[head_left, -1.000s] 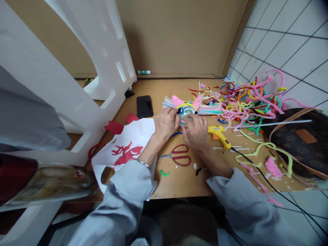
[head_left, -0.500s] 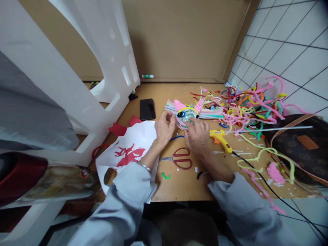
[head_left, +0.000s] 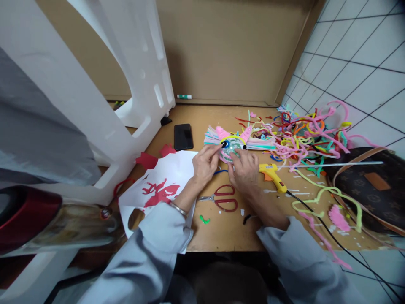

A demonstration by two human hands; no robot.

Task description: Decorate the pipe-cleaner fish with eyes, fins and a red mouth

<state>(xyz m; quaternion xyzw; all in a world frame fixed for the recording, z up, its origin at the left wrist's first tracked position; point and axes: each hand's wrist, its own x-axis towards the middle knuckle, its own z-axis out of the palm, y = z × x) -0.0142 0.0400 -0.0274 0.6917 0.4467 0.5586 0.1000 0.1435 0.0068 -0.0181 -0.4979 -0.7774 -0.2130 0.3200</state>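
A small round craft piece [head_left: 232, 145], pale green with a yellow pipe-cleaner rim, a blue eye and pink fuzzy ears, lies on the brown board [head_left: 221, 228]. My left hand [head_left: 205, 162] pinches its left edge by the blue eye. My right hand [head_left: 245, 168] rests fingers curled on its lower right side. Behind it lies a bundle of pastel pipe cleaners [head_left: 257, 143].
Red scissors [head_left: 223, 197] lie just below my hands. A yellow glue gun [head_left: 274, 175] with black cord sits to the right, beside a tangle of coloured pipe cleaners [head_left: 303, 133] and a brown bag [head_left: 370, 185]. A phone [head_left: 183, 136], white paper with red cut-outs [head_left: 161, 185] and white foam [head_left: 104, 84] are left.
My left hand has shifted up slightly to the piece's left edge at the eye. My right hand stays on the piece. The view has drifted a little.
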